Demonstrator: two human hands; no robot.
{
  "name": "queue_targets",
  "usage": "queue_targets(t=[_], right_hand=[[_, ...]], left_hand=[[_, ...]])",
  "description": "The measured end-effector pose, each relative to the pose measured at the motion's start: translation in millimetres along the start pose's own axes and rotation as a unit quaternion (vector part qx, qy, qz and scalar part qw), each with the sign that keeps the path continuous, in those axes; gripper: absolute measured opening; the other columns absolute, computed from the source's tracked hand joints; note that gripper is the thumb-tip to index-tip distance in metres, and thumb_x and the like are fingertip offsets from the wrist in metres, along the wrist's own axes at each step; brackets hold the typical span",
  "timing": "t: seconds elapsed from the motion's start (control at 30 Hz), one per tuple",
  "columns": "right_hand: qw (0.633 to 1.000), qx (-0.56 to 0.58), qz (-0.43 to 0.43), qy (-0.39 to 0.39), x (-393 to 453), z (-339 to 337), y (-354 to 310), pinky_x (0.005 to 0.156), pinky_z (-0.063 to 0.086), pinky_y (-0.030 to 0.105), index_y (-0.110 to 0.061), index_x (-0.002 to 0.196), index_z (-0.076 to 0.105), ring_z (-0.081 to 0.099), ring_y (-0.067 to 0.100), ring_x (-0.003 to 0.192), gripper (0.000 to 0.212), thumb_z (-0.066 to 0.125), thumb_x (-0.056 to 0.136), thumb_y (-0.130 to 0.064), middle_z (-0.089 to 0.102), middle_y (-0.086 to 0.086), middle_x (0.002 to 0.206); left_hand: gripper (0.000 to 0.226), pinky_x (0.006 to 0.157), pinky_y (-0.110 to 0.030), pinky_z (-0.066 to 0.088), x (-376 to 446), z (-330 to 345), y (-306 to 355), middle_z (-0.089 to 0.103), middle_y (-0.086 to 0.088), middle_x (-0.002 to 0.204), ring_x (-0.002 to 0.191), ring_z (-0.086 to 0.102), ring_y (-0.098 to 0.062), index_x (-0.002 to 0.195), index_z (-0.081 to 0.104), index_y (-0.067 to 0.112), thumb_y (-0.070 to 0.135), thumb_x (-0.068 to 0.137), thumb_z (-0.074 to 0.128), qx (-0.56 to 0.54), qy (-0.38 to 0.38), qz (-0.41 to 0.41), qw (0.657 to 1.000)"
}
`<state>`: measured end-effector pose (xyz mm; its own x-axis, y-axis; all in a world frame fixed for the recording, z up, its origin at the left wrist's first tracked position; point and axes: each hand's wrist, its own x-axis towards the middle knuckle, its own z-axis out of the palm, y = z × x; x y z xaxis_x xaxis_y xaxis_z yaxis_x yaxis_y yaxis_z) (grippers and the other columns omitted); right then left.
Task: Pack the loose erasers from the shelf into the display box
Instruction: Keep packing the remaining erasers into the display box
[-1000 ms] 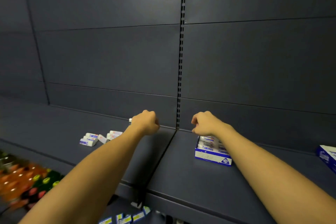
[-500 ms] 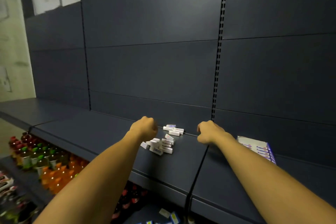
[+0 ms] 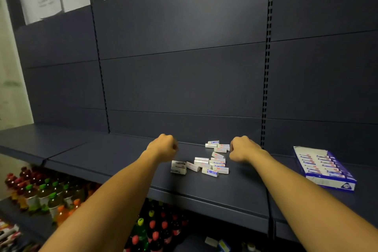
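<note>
Several loose white erasers [image 3: 206, 164] with blue and red sleeves lie scattered on the dark blue shelf [image 3: 126, 159], a few more at the back [image 3: 216, 145]. My left hand [image 3: 163, 147] is a closed fist held just left of the pile, nothing visible in it. My right hand [image 3: 242, 149] is also a fist, right of the pile and beside the back erasers. The blue and white display box [image 3: 325, 166] sits on the shelf further right, with rows of erasers inside.
A perforated upright [image 3: 266, 88] divides the back panel just behind my right hand. Below the shelf stand many drink bottles [image 3: 47, 194] with green, orange and red caps. A few erasers [image 3: 218, 243] lie on the lower level.
The view has swung left: the eraser pile now sits between my fists and the display box has shifted out to the right. Both hands stay clenched.
</note>
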<state>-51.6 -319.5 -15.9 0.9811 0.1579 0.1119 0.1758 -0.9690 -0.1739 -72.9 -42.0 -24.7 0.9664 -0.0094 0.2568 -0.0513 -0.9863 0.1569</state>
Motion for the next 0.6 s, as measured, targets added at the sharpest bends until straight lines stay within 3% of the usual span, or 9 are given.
queue_targets(t=[0.1, 0.2, 0.6], right_hand=[[1.000, -0.002, 0.002, -0.012, 2.1, 5.8, -13.4, 0.084, 0.056, 0.038, -0.015, 0.112, 0.065, 0.063, 0.027, 0.097, 0.027, 0.059, 0.086, -0.020, 0.061, 0.006, 0.114], [1.000, 0.003, -0.002, -0.009, 10.5, 7.1, -22.8, 0.083, 0.057, 0.038, -0.015, 0.109, 0.066, 0.063, 0.026, 0.094, 0.025, 0.060, 0.084, -0.019, 0.063, 0.006, 0.110], [0.997, 0.047, -0.067, -0.010, 71.1, 10.7, -48.0, 0.084, 0.060, 0.043, -0.015, 0.101, 0.072, 0.066, 0.025, 0.089, 0.021, 0.061, 0.084, -0.010, 0.067, 0.007, 0.100]], left_hand=[[0.021, 0.073, -0.035, 0.059, 8.2, 7.6, -11.1, 0.072, -0.002, 0.095, 0.082, 0.067, -0.021, 0.098, 0.077, 0.011, 0.011, 0.094, 0.056, 0.000, -0.022, 0.019, 1.000], [0.025, 0.088, -0.037, 0.059, 18.5, 17.9, -18.6, 0.073, -0.001, 0.114, 0.099, 0.069, -0.022, 0.114, 0.076, 0.015, 0.014, 0.097, 0.058, 0.001, -0.036, 0.031, 0.999], [0.022, 0.093, -0.030, 0.056, 70.7, 37.8, -37.0, 0.074, 0.002, 0.112, 0.100, 0.068, -0.014, 0.110, 0.077, 0.018, 0.020, 0.088, 0.077, -0.016, -0.141, 0.108, 0.984]])
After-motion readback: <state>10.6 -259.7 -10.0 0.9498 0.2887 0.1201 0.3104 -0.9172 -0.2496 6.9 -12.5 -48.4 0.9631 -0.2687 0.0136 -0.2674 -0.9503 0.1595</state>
